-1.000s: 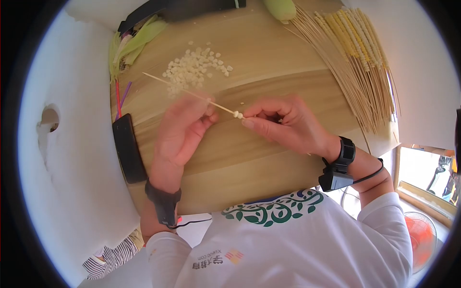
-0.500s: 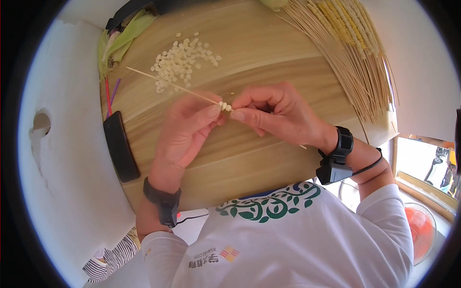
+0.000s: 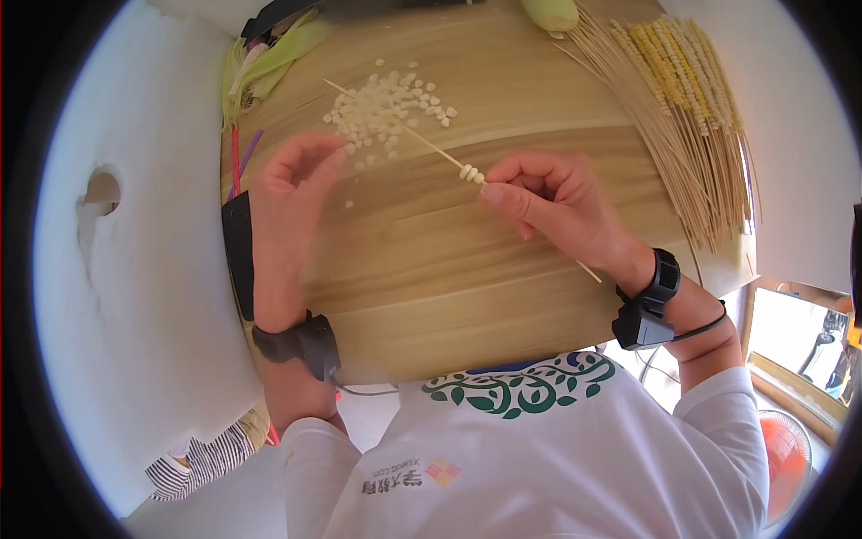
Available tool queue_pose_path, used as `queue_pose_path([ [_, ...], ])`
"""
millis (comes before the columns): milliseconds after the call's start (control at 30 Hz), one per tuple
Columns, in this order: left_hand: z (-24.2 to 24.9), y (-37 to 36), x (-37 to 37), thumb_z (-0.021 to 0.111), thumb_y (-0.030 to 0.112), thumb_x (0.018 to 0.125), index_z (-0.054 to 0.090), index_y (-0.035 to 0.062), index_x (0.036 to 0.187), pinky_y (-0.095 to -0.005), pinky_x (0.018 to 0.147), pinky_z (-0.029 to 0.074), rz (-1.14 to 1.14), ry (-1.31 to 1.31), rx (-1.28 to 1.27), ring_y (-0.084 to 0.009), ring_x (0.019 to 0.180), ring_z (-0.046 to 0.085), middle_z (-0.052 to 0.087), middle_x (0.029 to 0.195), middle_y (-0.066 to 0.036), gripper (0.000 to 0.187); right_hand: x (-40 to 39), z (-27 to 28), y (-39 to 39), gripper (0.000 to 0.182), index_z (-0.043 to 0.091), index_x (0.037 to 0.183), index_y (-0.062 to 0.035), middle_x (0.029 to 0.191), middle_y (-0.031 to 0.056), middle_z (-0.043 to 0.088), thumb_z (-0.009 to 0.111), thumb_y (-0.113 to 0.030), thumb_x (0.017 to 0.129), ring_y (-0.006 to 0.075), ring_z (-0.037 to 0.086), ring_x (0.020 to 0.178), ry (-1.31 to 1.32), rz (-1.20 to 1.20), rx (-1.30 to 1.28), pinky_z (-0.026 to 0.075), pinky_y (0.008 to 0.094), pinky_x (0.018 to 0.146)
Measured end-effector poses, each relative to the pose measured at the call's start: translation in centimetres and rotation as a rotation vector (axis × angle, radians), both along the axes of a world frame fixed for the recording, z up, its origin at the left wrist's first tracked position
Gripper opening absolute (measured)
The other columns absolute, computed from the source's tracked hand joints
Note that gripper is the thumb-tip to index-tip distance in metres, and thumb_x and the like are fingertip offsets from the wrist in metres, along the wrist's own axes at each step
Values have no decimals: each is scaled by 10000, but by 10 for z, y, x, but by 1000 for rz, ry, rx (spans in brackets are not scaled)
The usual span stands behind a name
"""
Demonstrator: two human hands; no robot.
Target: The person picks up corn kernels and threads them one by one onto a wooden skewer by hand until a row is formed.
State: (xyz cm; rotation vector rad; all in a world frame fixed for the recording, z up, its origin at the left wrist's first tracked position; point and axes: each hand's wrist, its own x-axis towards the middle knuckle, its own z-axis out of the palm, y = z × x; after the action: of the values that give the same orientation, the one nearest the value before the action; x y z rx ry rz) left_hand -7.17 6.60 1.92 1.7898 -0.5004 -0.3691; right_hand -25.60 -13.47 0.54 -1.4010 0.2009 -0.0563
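My right hand (image 3: 548, 198) pinches a thin wooden skewer (image 3: 431, 145), which slants from the upper left down past my palm. Several pale corn kernels (image 3: 471, 173) are threaded on it, just beyond my thumb and fingertip. Close to the left edge of a loose pile of corn kernels (image 3: 382, 103), my left hand (image 3: 301, 180) is off the skewer. Its thumb and bent fingers come together, slightly blurred, and whatever may be between them is hidden. The skewer's far end passes over the pile.
Bare skewers (image 3: 664, 162) lie bundled at the right, beside skewers threaded with yellow kernels (image 3: 673, 72). A pale green corn ear (image 3: 550, 13) is at the top edge. Green husks (image 3: 278, 58), a purple stick (image 3: 247, 157) and a black object (image 3: 238, 256) line the wooden table's left side.
My left hand has let go of the skewer and moved left to the kernel pile. My right hand still holds the skewer. The whole view has shifted somewhat.
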Motion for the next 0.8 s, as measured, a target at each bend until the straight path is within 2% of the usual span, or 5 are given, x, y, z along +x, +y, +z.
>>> queue_pose_path([
  [67,2,8,5,662,39,827,663,19,942,-182,675,387,-167,-112,267,-50,708,472,591,797,25,116,0,2,-1,135,620,894,-6,656,-57,527,601,-136,922,6,444,559,-2,4,-27,358,172,499],
  [167,10,11,3,658,9,803,653,14,941,-186,649,384,-215,-253,479,-43,693,446,574,790,37,139,1,1,0,136,620,885,-4,655,-53,526,607,-136,918,7,442,557,-4,1,-16,353,172,496],
  [267,1,7,3,651,-1,797,651,1,935,-196,626,398,-157,-369,353,-53,686,458,566,788,24,138,1,1,0,137,620,878,-5,642,-55,522,610,-136,915,10,438,549,-4,-9,-62,347,173,492],
  [467,-22,1,4,652,18,805,647,-1,936,-240,609,431,-224,-565,384,-105,676,492,556,781,-27,132,2,2,1,138,623,874,-6,614,-62,513,612,-137,915,8,429,539,-1,-16,-116,337,176,483],
  [800,-18,4,4,646,11,809,610,-17,887,-256,615,446,-225,-637,443,-124,685,518,567,786,-52,90,2,1,2,139,623,878,-3,612,-63,507,605,-135,917,-2,411,545,3,-6,-144,309,176,478],
])
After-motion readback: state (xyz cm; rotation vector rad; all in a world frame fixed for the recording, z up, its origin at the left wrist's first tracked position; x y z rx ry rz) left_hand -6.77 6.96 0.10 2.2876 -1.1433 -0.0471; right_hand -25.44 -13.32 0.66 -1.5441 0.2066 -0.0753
